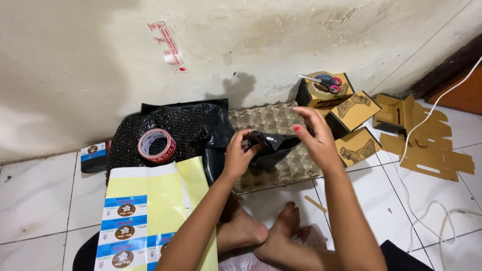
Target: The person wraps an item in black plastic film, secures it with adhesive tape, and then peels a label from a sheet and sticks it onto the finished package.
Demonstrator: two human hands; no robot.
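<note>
Even indoor light, soft shadows on wall (251,50), sharp, slight edge distortion

Black bag (271,145) contents hidden by hands; sticker sheets (135,226) cut off at bottom edge; egg tray (271,120) partly covered.

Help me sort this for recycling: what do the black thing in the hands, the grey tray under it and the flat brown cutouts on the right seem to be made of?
Black bag, held by left hand and right hand: thin glossy plastic film, judging by its crinkles and sheen.
Egg tray: matte grey moulded paper pulp, with dimpled cups.
Flat box cutouts: likely brown cardboard, matte with die-cut edges.
</note>
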